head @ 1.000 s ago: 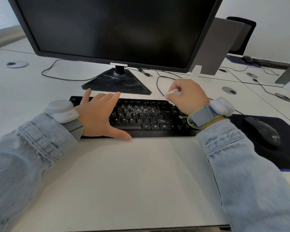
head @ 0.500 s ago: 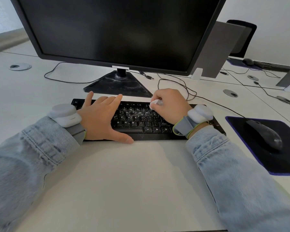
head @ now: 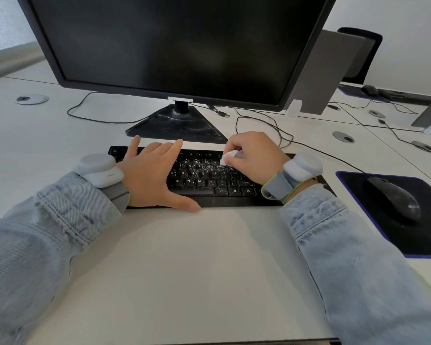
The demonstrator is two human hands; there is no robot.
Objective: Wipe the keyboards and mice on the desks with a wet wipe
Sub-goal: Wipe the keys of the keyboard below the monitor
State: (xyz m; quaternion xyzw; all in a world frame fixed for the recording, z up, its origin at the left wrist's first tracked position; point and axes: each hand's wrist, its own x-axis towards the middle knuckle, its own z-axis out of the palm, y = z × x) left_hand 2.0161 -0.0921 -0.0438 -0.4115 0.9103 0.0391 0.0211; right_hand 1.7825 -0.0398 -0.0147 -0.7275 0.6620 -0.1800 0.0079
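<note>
A black keyboard (head: pixel 210 181) lies on the white desk in front of the monitor, its keys speckled with white residue. My left hand (head: pixel 152 173) lies flat with spread fingers on the keyboard's left half, thumb along its front edge. My right hand (head: pixel 253 156) pinches a small folded white wet wipe (head: pixel 229 156) and presses it on the upper key rows, right of centre. A black mouse (head: pixel 394 197) sits on a dark mouse pad (head: pixel 423 232) at the right, untouched.
A large black monitor (head: pixel 179 43) on its stand (head: pixel 177 125) is just behind the keyboard. Cables (head: pixel 264 128) run across the desk behind my right hand. Another mouse (head: pixel 369 89) and monitor backs stand on the far desks at the right.
My right hand with the wipe has slid left along the keyboard from its right end toward the middle. My left hand has stayed flat on the left half.
</note>
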